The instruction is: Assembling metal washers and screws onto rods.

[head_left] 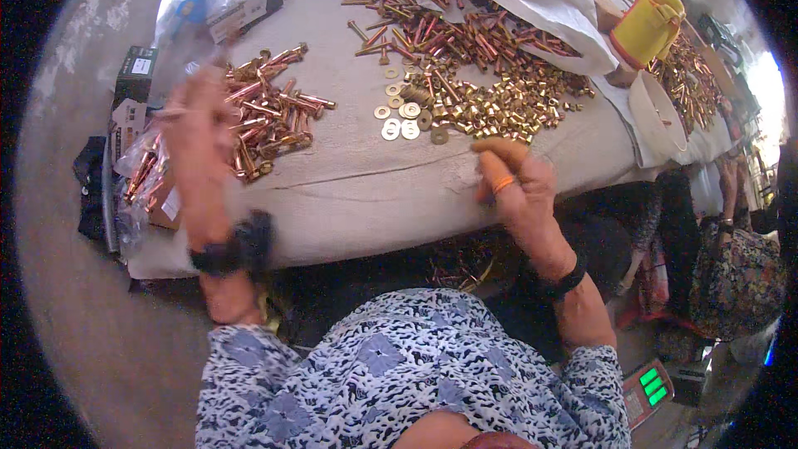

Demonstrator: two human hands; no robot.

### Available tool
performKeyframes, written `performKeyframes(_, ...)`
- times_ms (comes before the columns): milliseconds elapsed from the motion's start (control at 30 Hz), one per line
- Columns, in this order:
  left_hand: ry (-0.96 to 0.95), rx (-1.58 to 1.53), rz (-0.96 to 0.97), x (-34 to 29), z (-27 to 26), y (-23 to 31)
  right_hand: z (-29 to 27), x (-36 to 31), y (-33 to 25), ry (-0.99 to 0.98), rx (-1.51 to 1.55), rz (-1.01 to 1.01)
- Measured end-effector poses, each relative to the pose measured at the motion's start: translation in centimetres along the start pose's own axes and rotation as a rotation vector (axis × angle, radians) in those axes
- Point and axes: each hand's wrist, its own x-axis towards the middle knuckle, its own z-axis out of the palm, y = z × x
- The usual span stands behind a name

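**Hands raised over sorted brass and copper hardware**

Left hand (198, 129): blurred, lifted above the desk (349, 191); fingers' state impossible to tell. Right hand (514, 187): fingers curled together, thumb and forefinger pressed as if pinching something too small to make out. Beside the left hand, a pile of copper bolts (270, 112). Ahead of the right hand, flat brass washers (401, 120) and a heap of brass nuts (507, 100). Farther right, a yellow container (648, 27) and a white bowl (657, 112).
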Motion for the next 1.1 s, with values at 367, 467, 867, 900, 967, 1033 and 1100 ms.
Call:
performKeyframes(367,-0.651,-0.03,-0.276,-5.5,2.3,-3.9,1.0,2.7,0.8,0.072,-0.486,-0.394)
performKeyframes(467,-0.848,-0.15,-0.53,-7.6,4.1,-3.9,2.2,3.2,1.2,-0.038,-0.846,-0.459)
performKeyframes(867,-0.831,-0.258,-0.619,-9.9,5.5,-3.5,2.3,2.1,0.3,-0.046,-0.332,-0.478)
performKeyframes(900,-0.824,-0.266,-0.613,-9.9,5.5,-3.7,2.4,1.6,-0.2,-0.081,-0.273,-0.423)
performKeyframes(967,-0.816,-0.281,-0.599,-9.9,5.4,-4.3,2.6,1.1,-0.4,-0.119,-0.231,-0.379)
performKeyframes(1033,-0.844,-0.242,-0.584,-9.9,5.6,-3.6,2.7,0.7,-0.7,-0.144,-0.231,-0.369)
performKeyframes(1100,-0.855,-0.219,-0.582,-10.0,5.7,-3.4,2.8,0.6,-0.9,-0.163,-0.267,-0.395)
